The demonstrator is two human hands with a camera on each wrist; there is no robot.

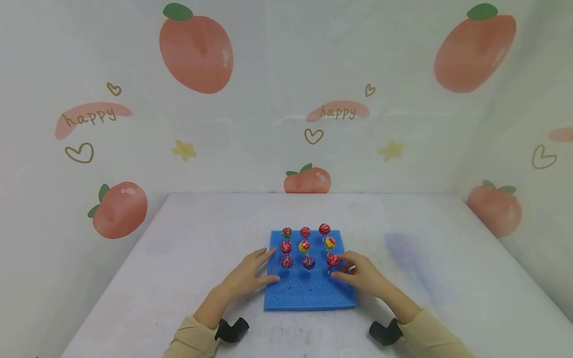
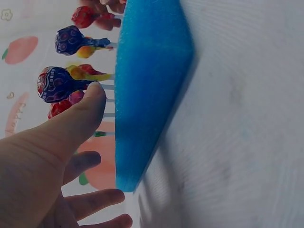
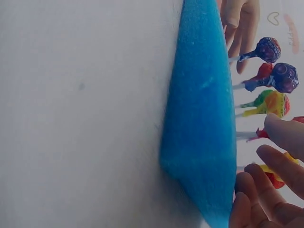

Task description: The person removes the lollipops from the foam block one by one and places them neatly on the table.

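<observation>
A blue foam board [image 1: 309,293] bears several wrapped lollipops standing upright in three rows. My left hand [image 1: 245,276] is spread at the board's left edge, holding nothing; in the left wrist view its thumb [image 2: 88,107] appears in front of a purple-blue lollipop [image 2: 54,84]. At the front row's right end stands a red lollipop [image 1: 333,259]. Close around it is my right hand [image 1: 364,273], thumb and index finger apart on either side, the fingertip by the candy. The right wrist view shows that lollipop's wrapper tail [image 3: 262,133] partly hidden behind the thumb [image 3: 285,133].
Two small holes [image 1: 289,288] mark the board's front part. The board lies on a white table surface [image 1: 215,223]. A white backdrop [image 1: 268,74] with peach prints stands behind and at both sides. Black curved pieces [image 1: 233,330] sit at both wrists.
</observation>
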